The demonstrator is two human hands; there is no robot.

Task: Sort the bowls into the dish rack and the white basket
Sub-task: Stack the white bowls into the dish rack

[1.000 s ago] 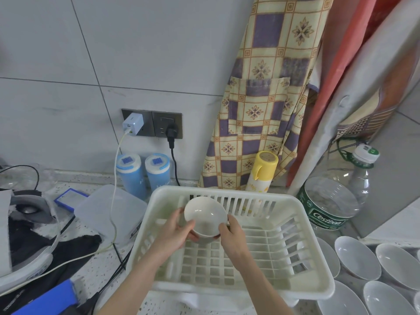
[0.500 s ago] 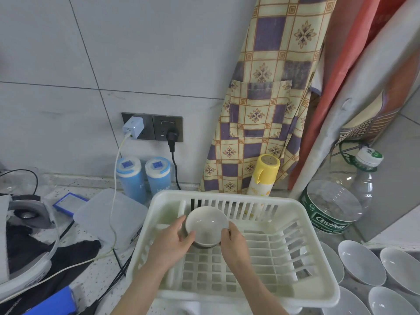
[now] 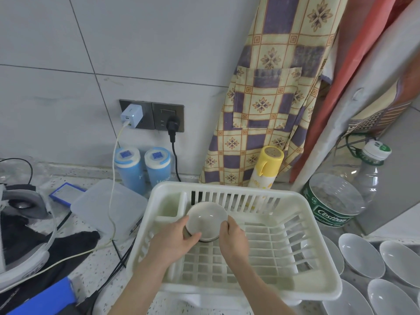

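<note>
Hands first: I see the left hand [image 3: 176, 241] and right hand [image 3: 234, 241] curled round the small bowl [image 3: 207, 220], one on each side. The bowl tilts inside the dish rack [image 3: 318, 253], toward its 11 o'clock corner. Step in hand, as I judge it: seating this bowl. Next: release cleanly, then reach to the loose bowls [image 3: 361, 254] on the tabletop [image 3: 75, 267] at 4 o'clock.
</note>
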